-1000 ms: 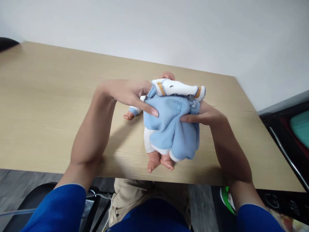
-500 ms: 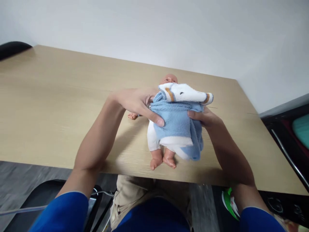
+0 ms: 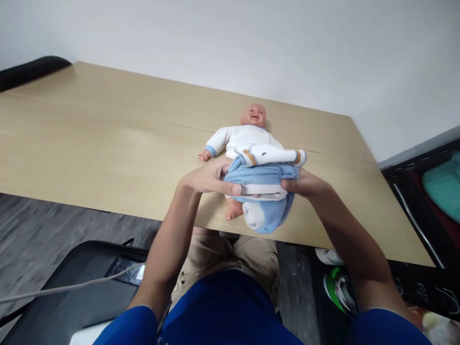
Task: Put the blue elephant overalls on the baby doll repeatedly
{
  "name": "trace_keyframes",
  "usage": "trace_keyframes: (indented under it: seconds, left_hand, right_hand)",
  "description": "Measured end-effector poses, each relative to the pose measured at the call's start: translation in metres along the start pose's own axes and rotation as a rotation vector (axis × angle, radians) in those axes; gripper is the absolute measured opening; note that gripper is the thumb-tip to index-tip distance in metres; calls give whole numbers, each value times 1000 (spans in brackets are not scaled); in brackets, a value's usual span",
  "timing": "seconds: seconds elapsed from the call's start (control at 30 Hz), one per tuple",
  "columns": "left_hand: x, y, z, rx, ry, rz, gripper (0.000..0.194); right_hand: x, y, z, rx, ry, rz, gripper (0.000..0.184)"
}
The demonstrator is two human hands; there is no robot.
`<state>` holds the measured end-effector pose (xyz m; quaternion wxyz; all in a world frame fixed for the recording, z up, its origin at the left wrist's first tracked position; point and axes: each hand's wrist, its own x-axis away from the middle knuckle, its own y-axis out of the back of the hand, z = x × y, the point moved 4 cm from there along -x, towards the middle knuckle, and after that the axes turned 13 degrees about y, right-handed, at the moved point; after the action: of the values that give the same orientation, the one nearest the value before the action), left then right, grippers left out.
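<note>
A baby doll [image 3: 242, 135] in a white top with blue cuffs lies on its back on the wooden table [image 3: 125, 143], head toward the wall. Over its lower body I hold a blue and white terry garment [image 3: 260, 175], bunched up, with a white animal-like flap with orange bands along its top. My left hand [image 3: 215, 179] grips its left side, thumb across the front. My right hand [image 3: 304, 184] pinches its right side, thumb on the front too. The garment hides most of the doll's legs; one bare foot shows below.
A black chair [image 3: 53, 297] stands at lower left with a phone [image 3: 125, 270] and a cable on it. Another black chair back [image 3: 36, 69] is at the far left. On the right is a dark rack [image 3: 413, 191] with a teal item [image 3: 443, 184]. The white wall borders the table.
The garment has moved down toward me and its lower edge is now gathered upward. The doll's face and chest have come into view. Both hands keep their grip.
</note>
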<state>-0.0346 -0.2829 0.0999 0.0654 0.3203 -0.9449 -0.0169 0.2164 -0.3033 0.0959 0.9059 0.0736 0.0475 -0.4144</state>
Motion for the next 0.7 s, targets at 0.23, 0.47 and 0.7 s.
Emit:
trace_keyframes:
  seconds: [0.23, 0.47, 0.7]
  left_hand:
    - [44, -30, 55, 224, 124, -252, 66]
    - [76, -56, 75, 283, 294, -385, 62]
    - [54, -51, 89, 46, 327, -586, 49]
  right_hand:
    - [14, -40, -5, -22, -62, 3, 80]
    - [23, -67, -16, 312, -129, -103, 62]
    - [15, -64, -40, 683, -44, -384, 30]
